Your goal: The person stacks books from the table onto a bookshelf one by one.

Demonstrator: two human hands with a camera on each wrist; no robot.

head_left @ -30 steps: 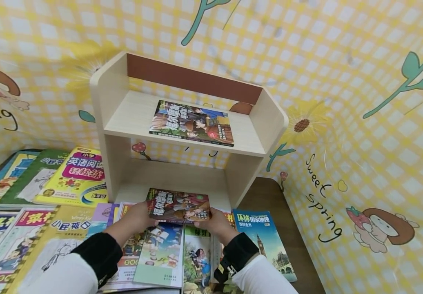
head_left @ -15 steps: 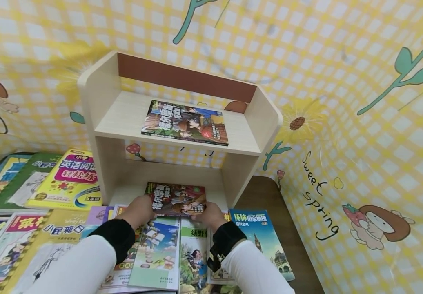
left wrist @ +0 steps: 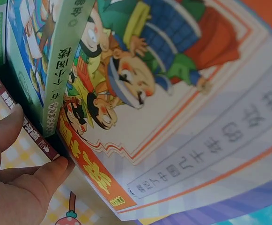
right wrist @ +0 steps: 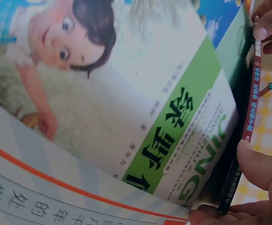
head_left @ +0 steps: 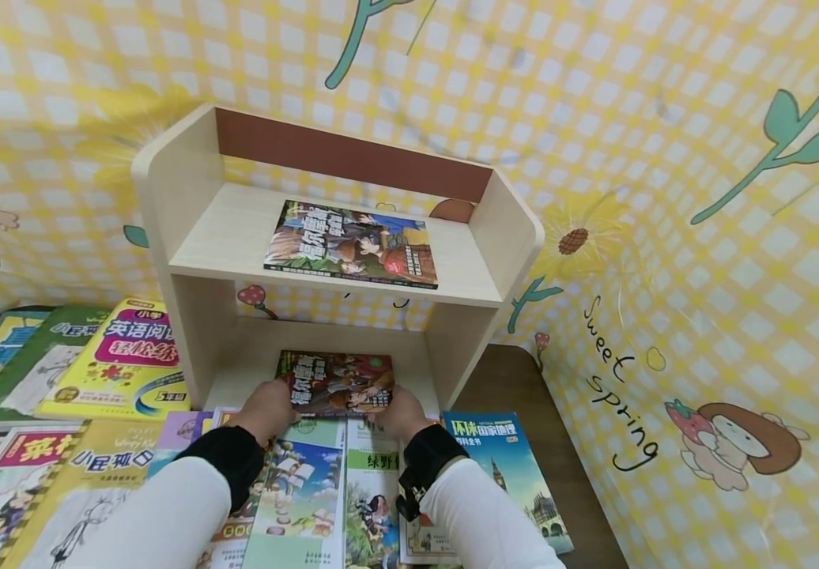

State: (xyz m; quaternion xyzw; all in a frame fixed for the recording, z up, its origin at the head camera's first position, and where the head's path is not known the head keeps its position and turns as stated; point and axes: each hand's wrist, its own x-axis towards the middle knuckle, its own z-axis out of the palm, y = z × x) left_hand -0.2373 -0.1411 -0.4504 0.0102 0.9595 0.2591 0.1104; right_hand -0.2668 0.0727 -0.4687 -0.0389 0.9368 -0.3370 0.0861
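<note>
A dark red comic-style book (head_left: 341,383) lies cover up at the front of the bookshelf's lower compartment. My left hand (head_left: 272,412) holds its left end and my right hand (head_left: 400,414) its right end. In the left wrist view, the thumb and fingers of the left hand (left wrist: 25,180) pinch the thin spine (left wrist: 27,123). From the right wrist view, the right hand (right wrist: 260,180) has its thumb on the spine and fingers beneath. A similar comic-style book (head_left: 352,243) lies flat on the upper shelf.
The pale wooden bookshelf (head_left: 189,336) stands on a dark table (head_left: 516,379). Several books lie before it, among them a green-titled book (head_left: 372,494) and a blue book (head_left: 516,474). A yellow workbook (head_left: 121,363) is at the left. Yellow checked cloth (head_left: 666,197) hangs behind.
Both hands have moved the dark red book forward, a little further into the lower compartment. The head view has shifted slightly. The book on the upper shelf stays put.
</note>
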